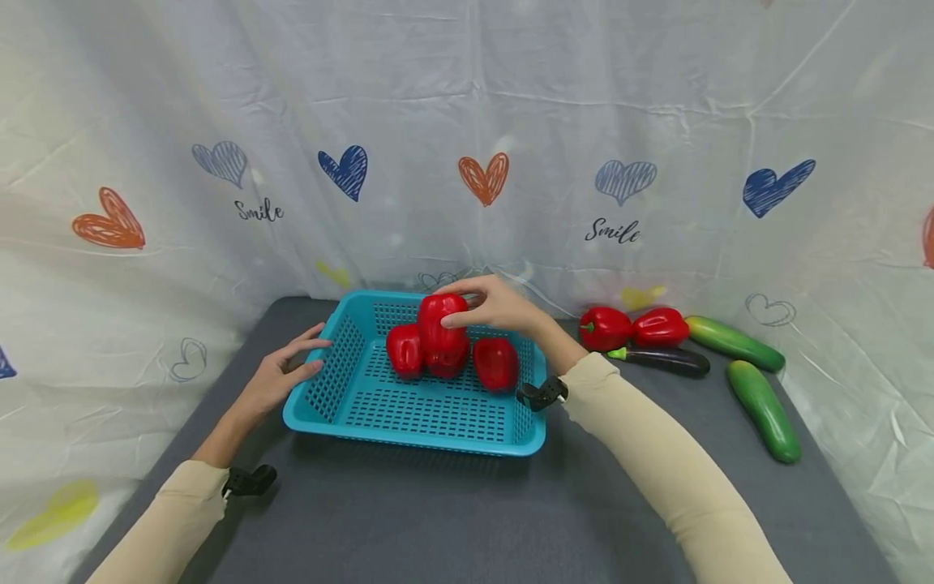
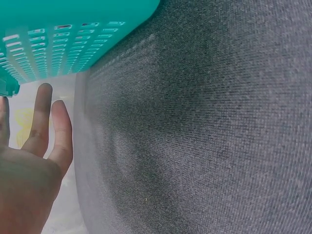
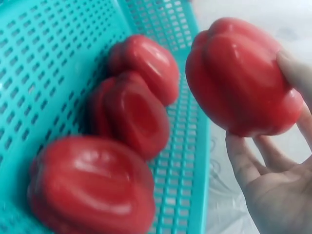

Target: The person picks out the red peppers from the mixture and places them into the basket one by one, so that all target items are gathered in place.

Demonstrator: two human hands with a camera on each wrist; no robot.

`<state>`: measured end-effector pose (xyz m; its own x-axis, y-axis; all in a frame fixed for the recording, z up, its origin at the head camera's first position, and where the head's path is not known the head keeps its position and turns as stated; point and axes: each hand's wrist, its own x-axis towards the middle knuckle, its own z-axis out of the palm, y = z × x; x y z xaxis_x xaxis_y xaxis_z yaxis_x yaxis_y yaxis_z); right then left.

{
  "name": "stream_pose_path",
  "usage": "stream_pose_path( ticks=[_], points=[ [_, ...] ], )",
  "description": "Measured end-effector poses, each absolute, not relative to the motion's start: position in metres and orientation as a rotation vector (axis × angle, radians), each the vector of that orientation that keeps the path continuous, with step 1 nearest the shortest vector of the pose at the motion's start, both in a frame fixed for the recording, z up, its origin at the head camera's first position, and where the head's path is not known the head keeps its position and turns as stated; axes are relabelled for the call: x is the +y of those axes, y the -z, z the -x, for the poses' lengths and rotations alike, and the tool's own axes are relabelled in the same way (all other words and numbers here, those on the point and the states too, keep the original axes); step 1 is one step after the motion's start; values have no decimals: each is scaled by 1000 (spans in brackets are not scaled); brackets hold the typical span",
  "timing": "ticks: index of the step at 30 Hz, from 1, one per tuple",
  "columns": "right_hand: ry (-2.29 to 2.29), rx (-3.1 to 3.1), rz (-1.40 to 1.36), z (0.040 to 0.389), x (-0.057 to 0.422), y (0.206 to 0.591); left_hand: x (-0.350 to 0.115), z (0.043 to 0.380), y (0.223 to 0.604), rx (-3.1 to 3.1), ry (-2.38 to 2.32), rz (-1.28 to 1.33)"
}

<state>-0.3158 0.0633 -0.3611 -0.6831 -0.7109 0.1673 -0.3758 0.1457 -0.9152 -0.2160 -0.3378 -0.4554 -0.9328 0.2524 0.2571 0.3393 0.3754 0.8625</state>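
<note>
My right hand (image 1: 503, 307) grips a red bell pepper (image 1: 441, 315) over the blue-green plastic basket (image 1: 409, 442). In the right wrist view, thumb and fingers hold the lifted bell pepper (image 3: 239, 78) from opposite sides. Below it, three more red bell peppers lie in the basket: a left one (image 1: 404, 352), a middle one (image 1: 447, 362) partly covered by the held pepper, and a right one (image 1: 496, 365). My left hand (image 1: 273, 377) is at the basket's left side, fingertips right at the rim. Its fingers (image 2: 42, 112) are extended beside the perforated wall (image 2: 63, 46).
On the right of the dark grey table (image 1: 438, 519) lie two red bell peppers (image 1: 606, 328), a dark eggplant (image 1: 660, 361) and two green cucumbers (image 1: 764, 412). A pale curtain (image 1: 409, 81) printed with hearts hangs behind the table and down its sides.
</note>
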Motion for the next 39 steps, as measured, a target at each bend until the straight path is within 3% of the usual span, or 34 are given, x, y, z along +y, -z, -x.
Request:
stream_pose_path(
  ticks=[39],
  points=[
    [1452, 1933, 1096, 296, -33, 401, -338, 220, 456, -2545, 1649, 503]
  ],
)
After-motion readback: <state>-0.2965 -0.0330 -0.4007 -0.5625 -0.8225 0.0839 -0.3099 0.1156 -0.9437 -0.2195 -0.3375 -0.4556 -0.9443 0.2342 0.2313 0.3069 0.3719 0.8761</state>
